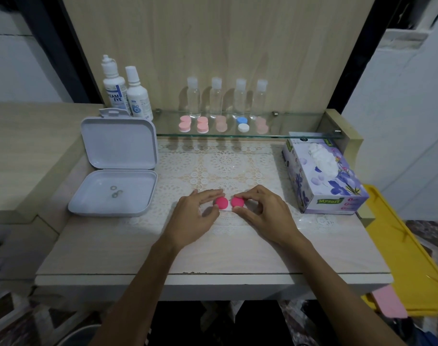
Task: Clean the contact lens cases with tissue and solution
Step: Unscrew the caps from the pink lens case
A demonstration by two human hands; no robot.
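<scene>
**Q:** Reading from the left, which containers appear, and what do they hold?

**A:** Two solution bottles [126, 92] stand capped at the shelf's left end. Below them a white hinged box [115, 168] lies open on the table; its tray holds a few small grey rings [115, 191]. On the glass shelf [300, 136] four clear capped bottles [228, 97] stand in a row, contents not discernible, and in front of them lie five closed lens cases [221, 124], four pink and one blue-and-white. At far right a floral tissue box [322, 176] has white tissue [324, 158] protruding from its top.

**Q:** Where is the case being handled?

**A:** The pink-capped lens case [229, 203] rests on the lace mat [225, 166] at table centre. The left hand [195, 216] pinches the left cap between thumb and fingers; the right hand [261, 211] pinches the right cap likewise.

**Q:** And the setting?

**A:** A pale wood-grain table [213, 260] backed by a wooden panel [213, 46]; a yellow object [407, 258] lies beyond the right edge.
</scene>
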